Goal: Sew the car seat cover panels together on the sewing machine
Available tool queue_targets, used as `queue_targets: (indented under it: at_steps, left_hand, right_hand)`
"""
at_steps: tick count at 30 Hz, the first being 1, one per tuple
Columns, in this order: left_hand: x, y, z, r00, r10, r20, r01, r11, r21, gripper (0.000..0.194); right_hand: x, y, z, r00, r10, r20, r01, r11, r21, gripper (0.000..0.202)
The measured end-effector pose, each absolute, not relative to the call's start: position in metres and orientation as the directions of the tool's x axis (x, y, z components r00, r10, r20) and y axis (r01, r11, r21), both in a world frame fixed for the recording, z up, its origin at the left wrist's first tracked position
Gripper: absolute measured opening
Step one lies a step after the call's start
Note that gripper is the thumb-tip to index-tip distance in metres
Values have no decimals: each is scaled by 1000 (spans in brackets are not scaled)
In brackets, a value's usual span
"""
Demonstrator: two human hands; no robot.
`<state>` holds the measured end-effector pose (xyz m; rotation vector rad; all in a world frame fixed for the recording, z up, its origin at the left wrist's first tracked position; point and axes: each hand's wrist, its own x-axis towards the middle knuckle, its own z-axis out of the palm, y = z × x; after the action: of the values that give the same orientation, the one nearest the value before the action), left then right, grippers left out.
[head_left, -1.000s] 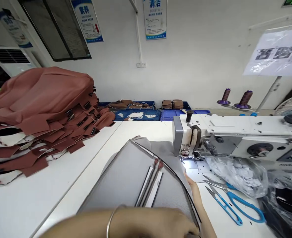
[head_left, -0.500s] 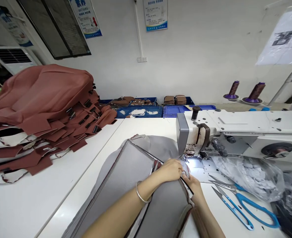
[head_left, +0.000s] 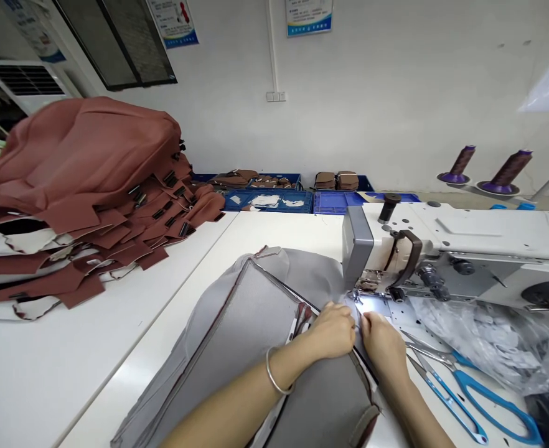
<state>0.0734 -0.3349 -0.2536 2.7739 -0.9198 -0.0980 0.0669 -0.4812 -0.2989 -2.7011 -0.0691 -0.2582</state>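
A large grey fabric piece with dark red seam edges and black-and-white strips lies on the white table in front of the sewing machine. My left hand, with a silver bangle at the wrist, has its fingers curled over the fabric's edge left of the lit needle area. Just right of it, my right hand pinches the fabric edge close to the needle. The fingertips of both hands are partly hidden.
Reddish-brown covers with black clips are piled at the left. Blue scissors and snips lie at the right beside a plastic bag of scraps. Blue crates stand behind the table; thread spools rise behind the machine.
The view has shifted slightly. My right hand has moved up to the fabric edge by the needle, its fingers higher than before. My left hand still grips the fabric.
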Motion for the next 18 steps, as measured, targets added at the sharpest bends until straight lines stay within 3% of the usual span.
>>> queue_targets:
  at_steps: [8, 18]
  left_hand:
    - [73, -337, -252, 795, -606, -19, -588, -778, 223, 26]
    - [74, -337, -258, 831, -556, 16, -534, -790, 302, 25]
  right_hand:
    - [57, -483, -307, 969, -3, 248, 88, -931, -354, 32]
    - [57, -487, -315, 966, -66, 248, 28, -933, -359, 24]
